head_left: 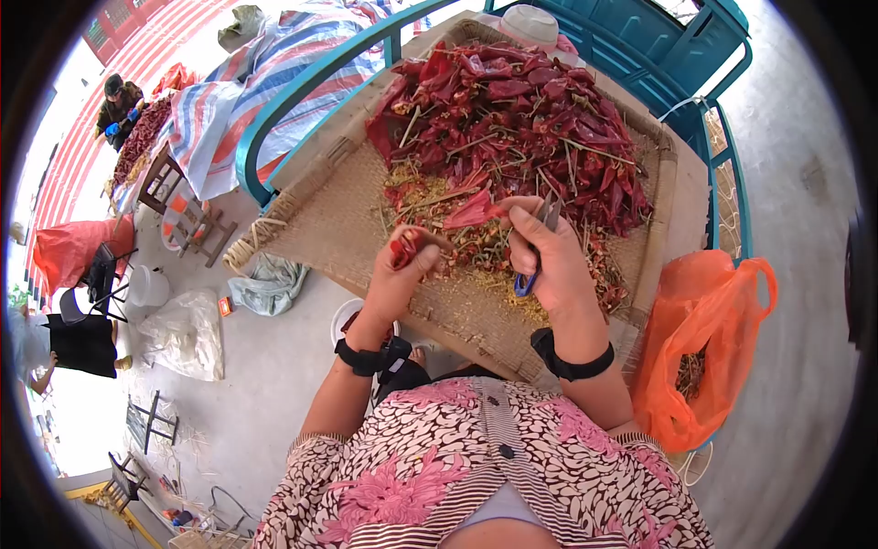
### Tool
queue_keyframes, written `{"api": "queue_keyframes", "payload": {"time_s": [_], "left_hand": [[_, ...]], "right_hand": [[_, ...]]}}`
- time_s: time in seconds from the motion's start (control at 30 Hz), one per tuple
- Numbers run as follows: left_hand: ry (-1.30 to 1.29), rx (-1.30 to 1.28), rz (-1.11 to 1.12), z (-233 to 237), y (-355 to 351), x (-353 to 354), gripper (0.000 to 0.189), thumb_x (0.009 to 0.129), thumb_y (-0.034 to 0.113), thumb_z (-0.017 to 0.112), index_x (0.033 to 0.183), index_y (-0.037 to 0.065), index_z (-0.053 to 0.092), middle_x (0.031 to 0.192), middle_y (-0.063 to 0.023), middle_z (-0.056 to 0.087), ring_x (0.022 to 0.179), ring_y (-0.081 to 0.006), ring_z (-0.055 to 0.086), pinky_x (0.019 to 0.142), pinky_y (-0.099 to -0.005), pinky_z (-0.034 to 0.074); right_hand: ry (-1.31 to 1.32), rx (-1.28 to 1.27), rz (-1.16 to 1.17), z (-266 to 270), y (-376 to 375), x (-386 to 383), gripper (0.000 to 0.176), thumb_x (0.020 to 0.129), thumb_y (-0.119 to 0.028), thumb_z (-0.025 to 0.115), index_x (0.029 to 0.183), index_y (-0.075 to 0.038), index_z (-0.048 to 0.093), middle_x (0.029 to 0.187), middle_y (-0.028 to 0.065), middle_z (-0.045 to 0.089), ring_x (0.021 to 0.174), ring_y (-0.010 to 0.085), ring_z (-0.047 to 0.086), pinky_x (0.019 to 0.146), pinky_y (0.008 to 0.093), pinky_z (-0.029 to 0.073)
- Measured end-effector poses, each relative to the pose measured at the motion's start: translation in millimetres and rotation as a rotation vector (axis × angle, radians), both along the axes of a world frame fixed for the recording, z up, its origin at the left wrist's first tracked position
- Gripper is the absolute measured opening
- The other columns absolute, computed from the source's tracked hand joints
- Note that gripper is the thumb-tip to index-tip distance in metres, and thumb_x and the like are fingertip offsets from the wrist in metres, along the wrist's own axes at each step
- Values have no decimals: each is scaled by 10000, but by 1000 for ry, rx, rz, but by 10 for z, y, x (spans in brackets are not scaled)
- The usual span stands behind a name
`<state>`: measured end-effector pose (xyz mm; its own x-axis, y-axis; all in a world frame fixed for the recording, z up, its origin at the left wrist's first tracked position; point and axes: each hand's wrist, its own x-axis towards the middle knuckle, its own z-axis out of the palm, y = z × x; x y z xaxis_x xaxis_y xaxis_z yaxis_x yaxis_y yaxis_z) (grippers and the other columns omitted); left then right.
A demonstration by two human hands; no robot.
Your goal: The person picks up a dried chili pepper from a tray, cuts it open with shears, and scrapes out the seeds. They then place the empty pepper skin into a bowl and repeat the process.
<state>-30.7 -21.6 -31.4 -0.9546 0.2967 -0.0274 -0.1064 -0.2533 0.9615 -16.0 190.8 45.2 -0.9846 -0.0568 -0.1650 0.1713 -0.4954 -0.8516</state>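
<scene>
My left hand [399, 274] is closed around dried red chili pieces [405, 247], its fingers curled over the woven tray [320, 220]. In my right hand [553, 261] is a pair of scissors [525, 282], a blue handle loop showing below the fingers and the metal blades pointing up past the thumb. A brighter red dried chili [472, 210] extends left from my right fingertips. Beyond both hands rises a big heap of dried red chilies [512, 101]. Yellow seeds and stem bits [494, 265] lie scattered beneath the hands.
A blue metal cart frame [315, 101] borders the tray. At right hangs an orange plastic bag [704, 339] with stems inside. A white bowl [530, 26] sits behind the heap. Another person [119, 110] is at the far left beside more chilies. Stools and plastic bags stand on the floor.
</scene>
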Motion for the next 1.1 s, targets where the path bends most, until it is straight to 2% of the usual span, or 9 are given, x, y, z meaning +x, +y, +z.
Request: {"api": "queue_keyframes", "payload": {"time_s": [0.07, 0.17, 0.27, 0.47, 0.57, 0.63, 0.77, 0.97, 1.1], "left_hand": [[-14, 197, 95, -26, 11, 4, 173, 903, 91, 637, 999, 57, 497, 1187, -103, 627, 909, -111, 596, 756, -250, 468], [221, 198, -24, 151, 29, 32, 212, 881, 72, 668, 987, 58, 485, 1232, -111, 596, 995, -111, 566, 828, -262, 462], [412, 1, -58, 106, 70, 87, 256, 873, -19, 632, 1043, 63, 459, 1119, -85, 598, 1052, -152, 558, 854, -282, 444], [187, 12, -69, -213, 70, 52, 320, 845, -48, 655, 1066, 84, 465, 959, 11, 502, 887, -82, 499, 801, -230, 435], [129, 193, 26, -132, 99, 112, 338, 838, -12, 677, 1086, 84, 469, 944, 28, 502, 855, -68, 482, 779, -224, 431], [123, 24, 48, -39, 58, 138, 313, 833, 9, 682, 1065, 74, 483, 898, 35, 496, 829, -67, 477, 761, -220, 426], [140, -92, -11, -226, 63, 45, 254, 827, 48, 686, 1011, 61, 512, 842, 39, 483, 788, -64, 468, 735, -216, 416], [113, 40, -30, -352, 80, 22, 192, 845, 27, 653, 971, 67, 513, 856, 22, 540, 769, -63, 511, 702, -228, 441], [63, 145, -30, -300, 85, 52, 186, 857, 27, 647, 972, 66, 505, 878, 2, 574, 787, -75, 551, 712, -240, 465]], "right_hand": [[72, 295, -7, 66, -123, 105, 138, 940, -162, 599, 1030, -63, 634, 819, -17, 576, 505, 22, 417, 452, 186, 330], [133, 571, 25, 81, -257, 190, 119, 948, -127, 571, 1017, -44, 622, 801, -33, 562, 616, 23, 466, 547, 185, 381], [172, 608, 100, 10, -422, 230, 110, 937, -71, 551, 1018, -29, 612, 817, -30, 570, 737, 39, 496, 656, 205, 409], [81, 713, 210, 118, -526, 296, 152, 928, -135, 582, 1039, -37, 616, 845, 0, 614, 738, 74, 551, 654, 243, 445], [235, 1154, -104, 27, -158, -5, 240, 901, -236, 621, 1048, -47, 643, 902, 79, 672, 827, 165, 624, 750, 314, 486], [176, 1627, -325, -143, 242, -346, 196, 905, -222, 592, 1025, -83, 660, 956, 148, 670, 895, 305, 642, 747, 403, 499], [28, 2117, -292, -529, 727, -757, 238, 911, -149, 549, 1120, -42, 587, 1050, 164, 625, 939, 367, 625, 777, 485, 508], [-92, 2140, -169, -650, 785, -820, 321, 872, -218, 621, 1158, -80, 570, 1076, 148, 631, 1001, 369, 612, 799, 502, 498], [-37, 1968, -220, -192, 600, -551, 314, 873, -261, 625, 1116, -69, 574, 1011, 129, 620, 928, 348, 620, 752, 454, 494]]}}
